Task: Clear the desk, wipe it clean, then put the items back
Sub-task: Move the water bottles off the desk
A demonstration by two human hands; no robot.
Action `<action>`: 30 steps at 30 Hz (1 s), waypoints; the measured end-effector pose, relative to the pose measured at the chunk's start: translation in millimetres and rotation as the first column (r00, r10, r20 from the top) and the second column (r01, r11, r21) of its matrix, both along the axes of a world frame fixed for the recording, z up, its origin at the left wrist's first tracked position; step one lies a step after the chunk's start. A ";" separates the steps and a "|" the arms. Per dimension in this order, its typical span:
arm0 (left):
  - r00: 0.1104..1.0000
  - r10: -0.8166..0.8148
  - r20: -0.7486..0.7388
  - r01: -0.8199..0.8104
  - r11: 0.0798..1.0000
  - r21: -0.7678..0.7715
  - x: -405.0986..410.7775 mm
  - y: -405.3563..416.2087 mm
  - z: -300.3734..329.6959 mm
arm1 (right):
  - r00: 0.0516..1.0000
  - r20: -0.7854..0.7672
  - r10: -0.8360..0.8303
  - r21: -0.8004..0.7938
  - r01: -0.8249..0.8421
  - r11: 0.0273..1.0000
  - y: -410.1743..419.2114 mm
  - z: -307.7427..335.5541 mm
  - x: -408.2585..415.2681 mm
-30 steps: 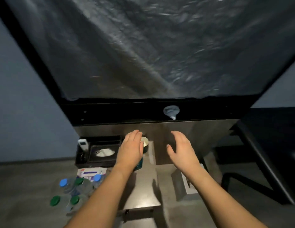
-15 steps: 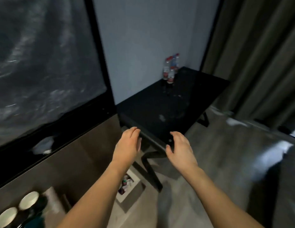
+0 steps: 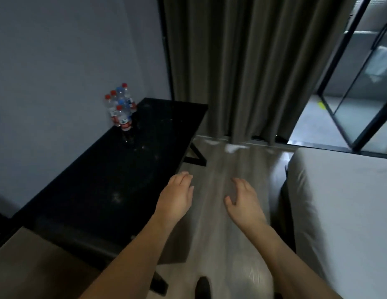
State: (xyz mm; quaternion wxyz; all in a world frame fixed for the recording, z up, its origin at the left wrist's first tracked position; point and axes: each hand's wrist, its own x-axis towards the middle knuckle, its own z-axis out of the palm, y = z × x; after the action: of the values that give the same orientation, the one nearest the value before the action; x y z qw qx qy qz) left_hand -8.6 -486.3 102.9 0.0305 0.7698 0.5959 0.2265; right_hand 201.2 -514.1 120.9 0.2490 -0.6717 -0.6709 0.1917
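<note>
Nearest, both bare forearms stretched forward over the grey floor (image 3: 214, 212), with left hand (image 3: 176, 196) and right hand (image 3: 244, 201) held palm down in the air, fingers relaxed and slightly spread, holding nothing and touching nothing. Just beside the left hand, to its left, the black desk (image 3: 115, 180), dusted with pale specks, and at its far corner against the wall a tight cluster of water bottles (image 3: 121, 108) standing upright, most with red caps, some with blue. Farther off, a white bed (image 3: 343, 201) on the right, a grey curtain (image 3: 242, 65) behind, and glass doors (image 3: 361, 87) at the far right
</note>
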 end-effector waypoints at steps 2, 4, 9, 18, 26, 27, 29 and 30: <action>0.999 -0.022 0.025 0.022 1.000 0.004 17.6 45.2 -4.5 | 1.000 0.012 -0.025 0.000 0.025 1.000 39.6 1.4 14.2; 0.998 -0.049 0.043 0.049 0.999 -0.002 33.2 95.3 -2.2 | 0.999 0.035 -0.041 -0.004 0.041 0.999 81.1 11.6 27.5; 0.995 -0.042 0.087 0.043 0.999 -0.015 73.5 219.1 10.7 | 0.992 0.093 -0.084 0.022 0.082 0.996 187.5 26.8 65.4; 0.998 0.017 0.061 -0.014 0.998 -0.054 111.9 382.1 0.3 | 0.998 0.065 0.014 -0.040 -0.011 0.999 372.1 6.9 109.3; 0.934 0.331 0.136 -0.321 0.943 -0.091 47.7 482.2 28.0 | 0.940 0.025 0.342 -0.029 -0.341 0.940 550.7 27.9 43.8; 0.914 0.376 0.151 -0.364 0.926 -0.106 34.6 489.0 27.0 | 0.919 0.018 0.394 -0.029 -0.393 0.919 565.8 27.2 26.2; 0.876 0.455 0.163 -0.438 0.890 -0.127 8.0 502.9 21.1 | 0.867 0.008 0.499 -0.045 -0.498 0.866 593.4 22.3 -10.1; 0.856 0.491 0.162 -0.476 0.870 -0.126 -5.9 511.7 16.6 | 0.842 0.002 0.539 -0.060 -0.538 0.841 607.5 18.9 -28.1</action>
State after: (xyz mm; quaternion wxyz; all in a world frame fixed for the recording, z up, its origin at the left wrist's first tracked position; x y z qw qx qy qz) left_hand -14.5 25.5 119.6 0.0605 0.5684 0.7732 0.2745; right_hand 173.1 93.3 139.8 0.1593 -0.4649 -0.8291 0.2666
